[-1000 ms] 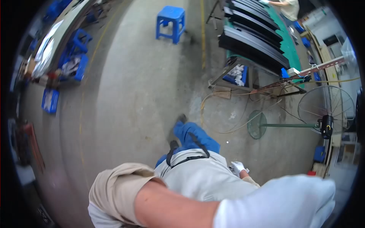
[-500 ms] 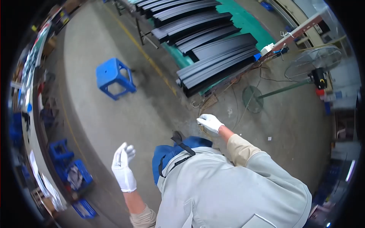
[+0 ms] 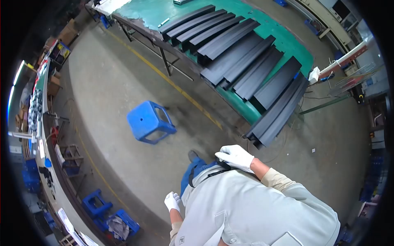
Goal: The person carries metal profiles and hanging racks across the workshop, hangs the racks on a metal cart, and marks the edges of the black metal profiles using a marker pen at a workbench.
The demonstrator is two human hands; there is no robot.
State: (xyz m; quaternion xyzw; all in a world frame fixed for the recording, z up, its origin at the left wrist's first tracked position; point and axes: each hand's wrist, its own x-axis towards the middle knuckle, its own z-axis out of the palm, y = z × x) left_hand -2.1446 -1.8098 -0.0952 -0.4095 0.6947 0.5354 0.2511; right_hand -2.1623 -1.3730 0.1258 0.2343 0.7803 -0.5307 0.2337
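My right hand [image 3: 236,156], in a white glove, is in front of my waist beside a black strap [image 3: 223,164]. Its fingers are curled together with the thumb against them; whether anything is inside them is hidden. Low on the left side of my body hangs my left hand [image 3: 172,201], also white-gloved, its fingers curled in and nothing seen in it. Ahead to the right, several long black curved profiles [image 3: 242,53] lie side by side on a green-topped table [image 3: 141,14]. The nearest profiles [image 3: 279,112] jut over the table's near end.
A blue plastic stool [image 3: 145,121] stands on the floor ahead to the left. Along the left runs a long workbench [image 3: 53,164], with blue stools [image 3: 96,203] beside it. A fan's green pole [image 3: 324,104] is at the right, past the table's end.
The view has turned and moved closer to the table; the stool and profiles now sit lower in view. My left hand has dropped and curled its fingers. My right hand has come in toward my waist.
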